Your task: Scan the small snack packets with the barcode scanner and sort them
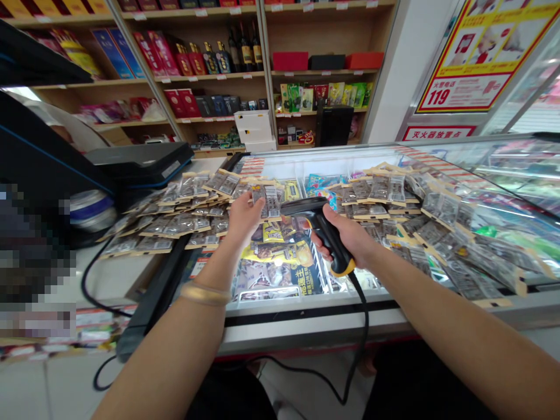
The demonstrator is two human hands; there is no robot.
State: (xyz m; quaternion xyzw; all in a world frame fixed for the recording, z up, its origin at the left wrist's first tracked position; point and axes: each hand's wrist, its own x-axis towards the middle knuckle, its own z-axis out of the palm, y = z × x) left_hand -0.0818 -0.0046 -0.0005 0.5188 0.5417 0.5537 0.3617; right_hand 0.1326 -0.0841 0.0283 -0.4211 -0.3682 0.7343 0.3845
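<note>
My right hand (345, 233) is wrapped round the grip of a black and yellow barcode scanner (330, 236), whose head points left. A dark cable hangs from the scanner's base. Between the fingers of my left hand (245, 219) is a small flat snack packet (268, 201) with a printed face, held just in front of the scanner head. Left of that hand lies a heap of similar packets (188, 213). A second heap of packets (385, 192) spreads to the right of the scanner. Both heaps lie on the glass top of a chest freezer (271, 335).
Coloured ice-cream wrappers (266, 268) show through the glass. At the left stand a black device (144, 160) and a blue-and-white round container (91, 210). The scanner cable (361, 332) loops down past the freezer's front edge. Stocked shelves (214, 76) line the back wall.
</note>
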